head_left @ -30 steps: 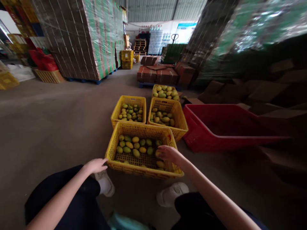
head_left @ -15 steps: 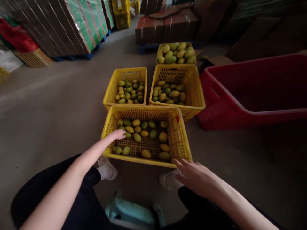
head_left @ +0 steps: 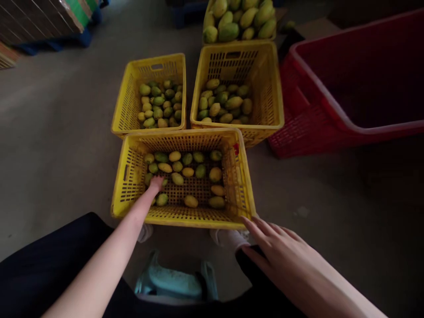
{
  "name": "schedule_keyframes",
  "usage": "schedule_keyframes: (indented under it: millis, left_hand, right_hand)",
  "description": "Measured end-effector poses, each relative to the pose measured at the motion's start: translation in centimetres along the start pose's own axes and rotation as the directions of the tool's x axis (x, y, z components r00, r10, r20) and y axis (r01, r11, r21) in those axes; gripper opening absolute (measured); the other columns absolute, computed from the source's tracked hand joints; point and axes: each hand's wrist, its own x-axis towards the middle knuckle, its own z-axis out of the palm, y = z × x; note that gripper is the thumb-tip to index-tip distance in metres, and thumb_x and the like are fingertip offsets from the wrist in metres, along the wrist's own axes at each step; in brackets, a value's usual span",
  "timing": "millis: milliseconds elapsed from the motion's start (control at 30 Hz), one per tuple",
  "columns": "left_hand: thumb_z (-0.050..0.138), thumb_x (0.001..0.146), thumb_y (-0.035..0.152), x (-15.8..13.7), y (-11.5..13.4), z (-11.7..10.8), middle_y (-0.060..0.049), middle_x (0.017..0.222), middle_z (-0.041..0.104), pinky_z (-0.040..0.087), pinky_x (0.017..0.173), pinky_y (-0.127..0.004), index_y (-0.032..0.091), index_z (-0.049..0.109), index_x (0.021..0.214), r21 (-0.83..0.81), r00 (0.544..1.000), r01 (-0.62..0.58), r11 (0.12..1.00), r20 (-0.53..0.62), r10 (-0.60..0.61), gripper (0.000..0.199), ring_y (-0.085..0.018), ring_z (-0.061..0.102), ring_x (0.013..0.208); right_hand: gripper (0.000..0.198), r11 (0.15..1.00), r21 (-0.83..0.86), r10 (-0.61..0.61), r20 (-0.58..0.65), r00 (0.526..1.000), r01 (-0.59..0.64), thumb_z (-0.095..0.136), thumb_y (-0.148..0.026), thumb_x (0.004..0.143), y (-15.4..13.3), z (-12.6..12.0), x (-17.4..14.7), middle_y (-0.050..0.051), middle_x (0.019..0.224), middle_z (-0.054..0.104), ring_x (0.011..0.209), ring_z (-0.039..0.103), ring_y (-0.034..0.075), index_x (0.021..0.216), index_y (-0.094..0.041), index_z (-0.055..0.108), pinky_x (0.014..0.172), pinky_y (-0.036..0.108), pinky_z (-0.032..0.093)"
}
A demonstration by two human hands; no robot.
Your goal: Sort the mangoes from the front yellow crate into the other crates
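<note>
In front of me a yellow plastic crate (head_left: 183,219) holds a loose layer of green and yellow mangoes (head_left: 177,178), with its slotted floor showing between them. My left hand (head_left: 157,182) reaches down inside on the left, its fingers curled over a green mango (head_left: 164,182) that they partly hide. At the crate's near right corner is my right hand (head_left: 281,247). Its fingers are stretched out and hold nothing, with the fingertips at the rim.
Behind stand two more yellow crates of mangoes, one left (head_left: 115,128) and one right (head_left: 278,119), with a heaped crate (head_left: 238,40) beyond. A large red bin (head_left: 298,110) is at right. Below me is a turquoise stool-like object (head_left: 175,282). A loaded blue pallet (head_left: 82,37) stands far left.
The view has tipped down and closer to the crates. My left hand has shifted within the crate's left side and now curls over a green mango. My right hand stays by the near right corner.
</note>
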Motion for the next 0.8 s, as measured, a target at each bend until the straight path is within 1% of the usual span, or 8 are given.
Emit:
schedule_keyframes:
  millis: [200, 333, 400, 500, 567, 633, 700, 800]
  left_hand:
    - [0.064, 0.082, 0.042, -2.5, -0.3, -3.1, -0.018, 0.118, 0.065, 0.045, 0.093, -0.036, 0.006, 0.061, 0.114, -0.240, 0.998, -0.067, 0.968, -0.018, 0.065, 0.048, -0.031, 0.060, 0.110]
    - [0.067, 0.078, 0.053, -7.7, 1.5, -9.1, -0.013, 0.115, 0.068, 0.046, 0.093, -0.034, 0.009, 0.064, 0.112, -0.548, 0.959, -0.271, 0.791, -0.081, 0.272, 0.055, -0.027, 0.062, 0.106]
    - [0.060, 0.082, 0.057, -11.5, 2.7, -12.3, -0.011, 0.117, 0.067, 0.047, 0.093, -0.037, 0.012, 0.062, 0.119, -0.712, 0.861, -0.404, 0.574, -0.084, 0.501, 0.057, -0.027, 0.062, 0.107]
    - [0.035, 0.094, 0.061, -16.4, 4.3, -14.8, -0.010, 0.124, 0.064, 0.047, 0.093, -0.039, 0.018, 0.054, 0.132, -0.862, 0.753, -0.361, 0.356, -0.045, 0.656, 0.061, -0.024, 0.063, 0.106]
    - [0.024, 0.098, 0.056, -17.5, 4.7, -14.3, -0.010, 0.129, 0.062, 0.046, 0.095, -0.038, 0.019, 0.051, 0.137, -0.879, 0.732, -0.332, 0.342, -0.011, 0.682, 0.059, -0.023, 0.062, 0.109]
    - [0.019, 0.100, 0.049, -16.7, 4.1, -12.3, -0.011, 0.130, 0.061, 0.045, 0.097, -0.036, 0.017, 0.051, 0.136, -0.850, 0.770, -0.326, 0.414, 0.015, 0.638, 0.058, -0.021, 0.062, 0.111]
    - [0.017, 0.101, 0.042, -14.6, 2.4, -9.7, -0.011, 0.130, 0.061, 0.045, 0.096, -0.035, 0.015, 0.053, 0.133, -0.758, 0.856, -0.323, 0.567, 0.021, 0.516, 0.056, -0.021, 0.063, 0.109]
    - [0.039, 0.095, 0.040, -11.2, -1.4, -5.9, -0.008, 0.122, 0.066, 0.043, 0.098, -0.039, 0.018, 0.064, 0.120, -0.543, 0.942, -0.294, 0.786, -0.027, 0.334, 0.041, -0.027, 0.061, 0.110]
  right_hand:
    - [0.045, 0.996, -0.062, 0.055, -0.045, 0.997, -0.058, 0.058, -0.039, 0.080, -2.4, -0.2, 1.0, 0.018, 0.113, 0.069, 0.101, 0.064, 0.039, 0.120, -0.020, 0.062, 0.089, 0.055, 0.048]
    - [0.058, 0.969, 0.219, 0.155, -0.169, 0.973, -0.117, 0.058, -0.048, 0.082, -4.1, -1.4, 3.0, 0.019, 0.132, 0.058, 0.124, 0.052, 0.039, 0.131, -0.018, 0.051, 0.100, 0.055, 0.044]
    - [0.071, 0.878, 0.453, 0.254, -0.167, 0.953, -0.154, 0.066, -0.055, 0.074, -4.9, -2.1, 4.3, 0.018, 0.139, 0.052, 0.133, 0.042, 0.038, 0.133, -0.020, 0.047, 0.103, 0.054, 0.042]
    - [0.082, 0.471, 0.840, 0.347, 0.103, 0.932, -0.268, 0.078, -0.055, 0.060, -6.3, -2.4, 5.9, 0.014, 0.126, 0.060, 0.117, 0.057, 0.034, 0.129, -0.024, 0.046, 0.087, 0.045, 0.054]
    - [0.071, 0.097, 0.933, 0.293, 0.306, 0.906, -0.347, 0.080, -0.049, 0.058, -7.5, -1.8, 6.7, 0.006, 0.098, 0.068, 0.086, 0.068, 0.025, 0.118, -0.025, 0.050, 0.064, 0.035, 0.057]
    - [0.053, -0.182, 0.891, 0.246, 0.451, 0.858, -0.416, 0.081, -0.040, 0.057, -8.5, -0.7, 7.1, -0.002, 0.074, 0.063, 0.059, 0.064, 0.017, 0.100, -0.022, 0.054, 0.047, 0.026, 0.050]
    - [0.041, -0.343, 0.802, 0.234, 0.577, 0.783, -0.488, 0.079, -0.032, 0.058, -9.1, 0.2, 7.3, -0.004, 0.064, 0.059, 0.050, 0.060, 0.014, 0.087, -0.020, 0.053, 0.040, 0.022, 0.045]
    - [0.035, -0.395, 0.770, 0.291, 0.622, 0.727, -0.500, 0.077, -0.025, 0.060, -8.8, -0.1, 7.0, -0.004, 0.062, 0.060, 0.049, 0.061, 0.015, 0.085, -0.020, 0.053, 0.037, 0.022, 0.045]
